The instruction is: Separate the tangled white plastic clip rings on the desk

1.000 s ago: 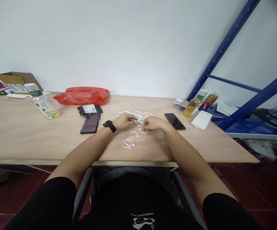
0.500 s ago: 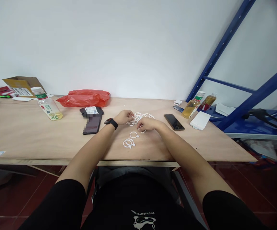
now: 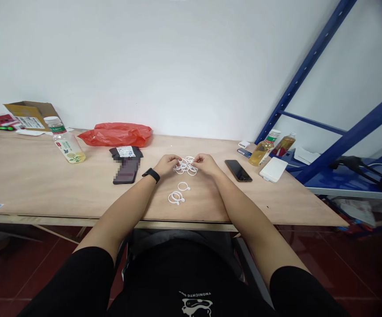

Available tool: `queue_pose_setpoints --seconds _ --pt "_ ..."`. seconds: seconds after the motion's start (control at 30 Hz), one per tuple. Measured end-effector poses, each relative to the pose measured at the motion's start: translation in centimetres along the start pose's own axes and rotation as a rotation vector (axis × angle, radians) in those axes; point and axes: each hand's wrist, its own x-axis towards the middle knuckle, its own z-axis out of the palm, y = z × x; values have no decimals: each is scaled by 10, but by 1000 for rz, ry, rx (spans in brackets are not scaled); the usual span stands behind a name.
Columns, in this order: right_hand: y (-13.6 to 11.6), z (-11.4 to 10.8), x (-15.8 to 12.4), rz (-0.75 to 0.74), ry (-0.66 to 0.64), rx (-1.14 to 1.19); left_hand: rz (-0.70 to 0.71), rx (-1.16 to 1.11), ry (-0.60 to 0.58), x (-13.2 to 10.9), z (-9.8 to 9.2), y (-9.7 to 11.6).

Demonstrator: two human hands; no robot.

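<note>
A heap of several white plastic rings (image 3: 186, 166) lies on the wooden table (image 3: 28, 189) in front of me. My left hand (image 3: 167, 164), with a black watch on its wrist, is closed at the heap's left side, fingertips pinched on rings. My right hand (image 3: 204, 163) is closed at the heap's right side, also pinching rings. Nearer to me lie a single white ring (image 3: 183, 186) and a pair of overlapping rings (image 3: 175, 198), apart from both hands.
A dark phone (image 3: 125, 171) and a black packet (image 3: 125, 152) lie left of my hands, another phone (image 3: 238, 170) to the right. There are a red bag (image 3: 116, 134), bottles (image 3: 65, 143) (image 3: 261, 152), a white box (image 3: 272, 169), a carton (image 3: 28, 115) and blue racking (image 3: 313, 57).
Both hands moved away from me onto the heap of rings. My right hand left the ring it was on near the single ring and now pinches at the heap's right side.
</note>
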Motion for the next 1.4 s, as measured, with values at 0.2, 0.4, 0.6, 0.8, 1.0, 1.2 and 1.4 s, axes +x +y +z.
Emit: queue_pose_setpoints --seconds 0.2,0.4,0.6,0.8,1.0,1.2,1.4 --pt "12 -10 1 -8 -14 -49 20 64 43 -3 -3 5" --pt "16 -9 4 83 8 8 32 110 61 -3 -6 5" --pt "8 -7 4 126 27 92 88 231 95 -1 -7 2" --pt "9 -7 5 96 40 84 195 516 143 -1 -6 4" --pt "18 -2 9 87 80 228 183 546 100 3 -8 0" --pt "18 1 8 170 73 326 241 614 31 3 -7 -1" --pt "16 2 5 187 71 397 437 663 21 -5 -10 20"
